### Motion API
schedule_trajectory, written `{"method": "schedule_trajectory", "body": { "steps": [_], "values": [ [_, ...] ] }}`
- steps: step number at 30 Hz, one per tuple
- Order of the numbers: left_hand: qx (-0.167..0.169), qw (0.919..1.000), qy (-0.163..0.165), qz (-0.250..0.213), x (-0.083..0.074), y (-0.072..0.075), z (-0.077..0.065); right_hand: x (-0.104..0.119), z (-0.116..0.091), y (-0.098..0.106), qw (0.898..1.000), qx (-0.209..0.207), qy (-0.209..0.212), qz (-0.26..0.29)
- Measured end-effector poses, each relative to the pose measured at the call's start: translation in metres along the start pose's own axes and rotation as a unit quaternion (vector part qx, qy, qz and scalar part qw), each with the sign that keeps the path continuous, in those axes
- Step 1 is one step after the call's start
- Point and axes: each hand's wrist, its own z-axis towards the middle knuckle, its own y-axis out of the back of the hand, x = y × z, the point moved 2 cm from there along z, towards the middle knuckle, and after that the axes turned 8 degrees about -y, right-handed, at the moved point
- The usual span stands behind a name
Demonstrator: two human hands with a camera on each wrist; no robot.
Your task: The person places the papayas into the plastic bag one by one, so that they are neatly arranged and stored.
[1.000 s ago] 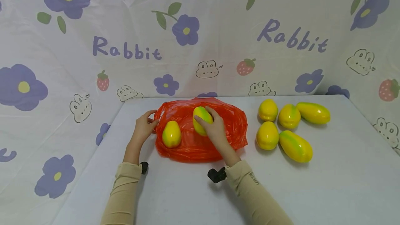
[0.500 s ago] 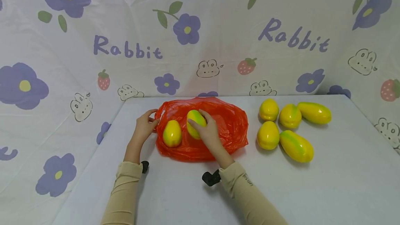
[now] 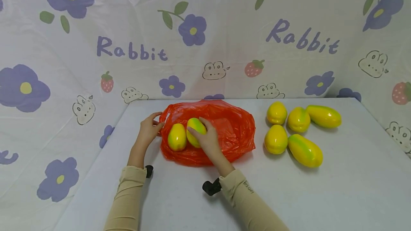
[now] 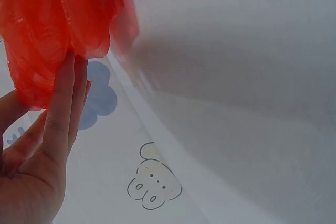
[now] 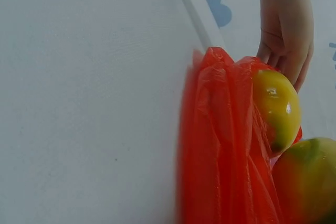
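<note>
Right hand (image 3: 208,139) has a yellow-green papaya (image 3: 194,133) gripped between thumb and fingers, inside the mouth of the red plastic bag (image 3: 228,133), just beside the first papaya (image 3: 177,138) at the bag's left end; can't tell if the two touch. Left hand (image 3: 149,128) is at the bag's left edge, fingers fairly straight and touching the film; can't tell if it pinches it.

For a good placement, I'd set the papaya down gently against its neighbour, let go only once it sits, and lift the fingers without dragging thin plastic. Left hand best steadies the edge meanwhile, since light film likely shifts.

Pose: right forearm slants in from lower right, hand over the bag's near side; left forearm runs up, hand angled rightward.

Five more papayas (image 3: 305,150) lie on the white table (image 3: 353,184), right of the bag.
</note>
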Motion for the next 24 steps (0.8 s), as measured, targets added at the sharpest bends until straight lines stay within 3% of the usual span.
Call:
{"method": "schedule_trajectory", "body": {
  "steps": [24],
  "values": [
    [0.0,0.9999,-0.006,0.014,0.001,-0.003,0.0,-0.012,-0.008,-0.015,1.0,-0.01,-0.007,-0.002]
  ]
}}
